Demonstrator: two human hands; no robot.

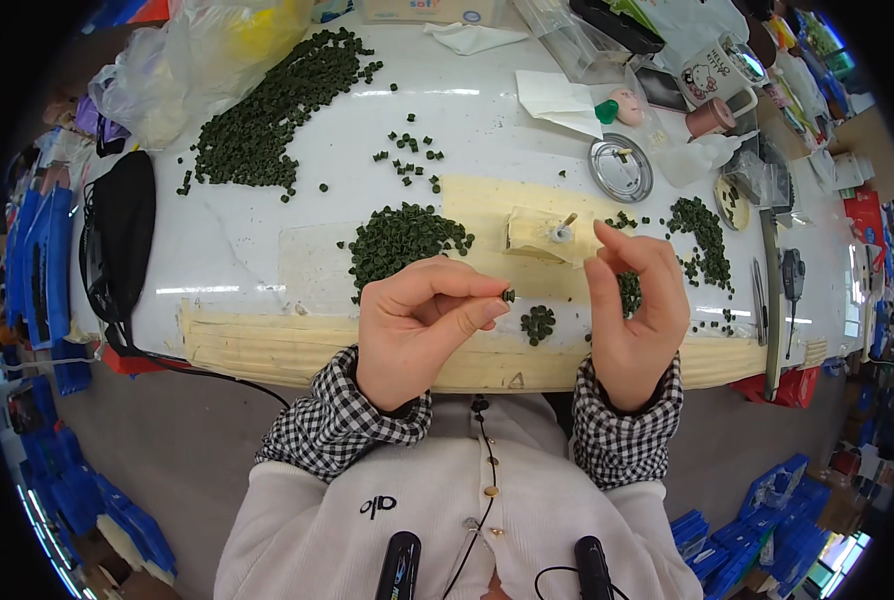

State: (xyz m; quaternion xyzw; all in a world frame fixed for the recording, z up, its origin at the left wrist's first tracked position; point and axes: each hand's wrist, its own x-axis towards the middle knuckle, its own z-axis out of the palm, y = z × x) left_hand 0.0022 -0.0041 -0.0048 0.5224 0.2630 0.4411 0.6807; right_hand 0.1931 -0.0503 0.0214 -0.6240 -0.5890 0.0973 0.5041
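Note:
My left hand [414, 325] is closed in a pinch. Between its thumb and forefinger is a small dark green spool-shaped part [508, 295]. To its right, my right hand [645, 315] is raised with thumb and forefinger apart and nothing visible between them. Just beyond the hands, a cream taped block [535, 232] carries a short upright pin [568, 222] with whitish material around its base. A heap of the same green parts [407, 240] lies behind my left hand, and a small cluster of them [538, 324] sits between my hands. More green parts are partly hidden behind my right hand.
A large spread of green parts [277, 110] covers the far left, beside a plastic bag [187, 70]. At right are a round metal lid [620, 168], a squeeze bottle [692, 158], a mug [717, 75] and tweezers [760, 290]. A black mask [122, 230] lies at the left edge.

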